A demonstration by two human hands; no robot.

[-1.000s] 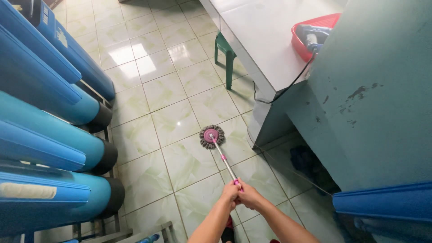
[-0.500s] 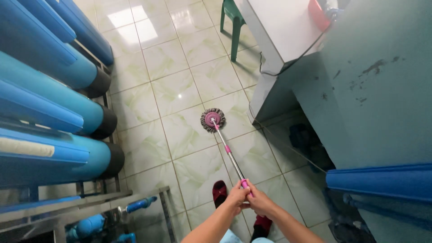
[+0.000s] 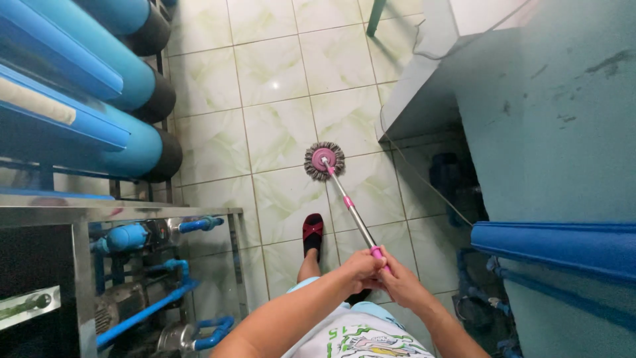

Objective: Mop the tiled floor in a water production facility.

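Observation:
A round mop head (image 3: pixel 324 160) with grey fringe and a pink hub rests flat on the pale green floor tiles (image 3: pixel 278 129). Its metal handle (image 3: pixel 352 217) with pink fittings slants back toward me. My left hand (image 3: pixel 360 267) and my right hand (image 3: pixel 400 285) are both closed around the upper end of the handle, side by side. My foot in a dark red sandal (image 3: pixel 313 232) stands on the tiles just behind the mop head.
Large blue cylinders (image 3: pixel 126 132) lie on a rack at the left. Below them is a steel frame (image 3: pixel 119 215) with blue pipes (image 3: pixel 142 311). A grey-green cabinet (image 3: pixel 556 119) and a blue tank (image 3: pixel 563 245) close off the right, with a cable (image 3: pixel 424 179) along the floor.
The view has tilted further down and toward me. The mop head sits lower in view and nearer my feet. Both hands keep their hold on the handle.

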